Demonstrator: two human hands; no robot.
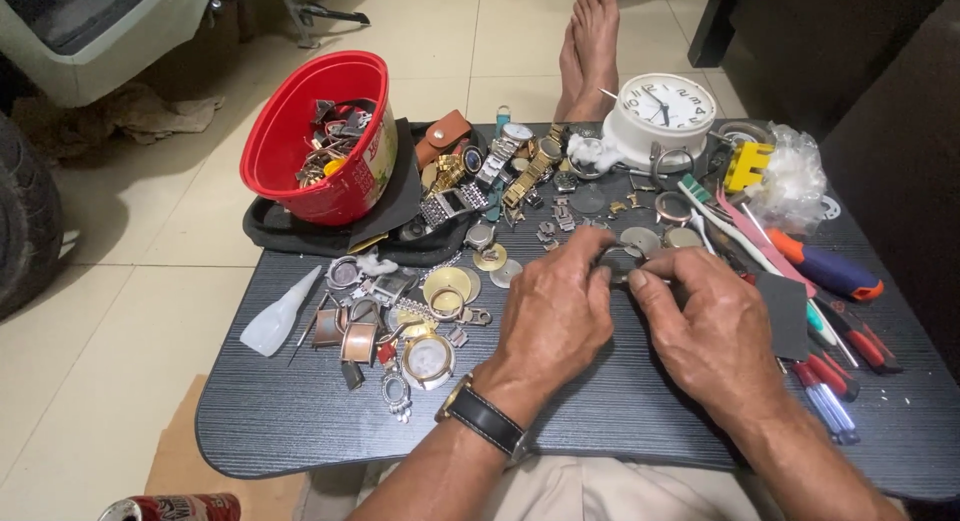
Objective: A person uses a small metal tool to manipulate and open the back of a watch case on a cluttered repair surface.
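Note:
My left hand (555,316) and my right hand (705,326) meet over the middle of a dark lap table (300,421). Together their fingertips pinch a small dark round watch part (617,268), mostly hidden by the fingers. A black-strapped wristwatch (482,419) sits on my left wrist. Watch cases, rings and loose metal pieces (420,326) lie scattered just left of my left hand.
A red bucket (300,156) of watch bits stands at the back left on a black tray (270,231). Metal watch bracelets (505,171) and a white alarm clock (665,111) sit at the back. Screwdrivers (830,271), a toothbrush (715,221) and a plastic bag (795,176) lie right. My bare feet (592,46) rest beyond.

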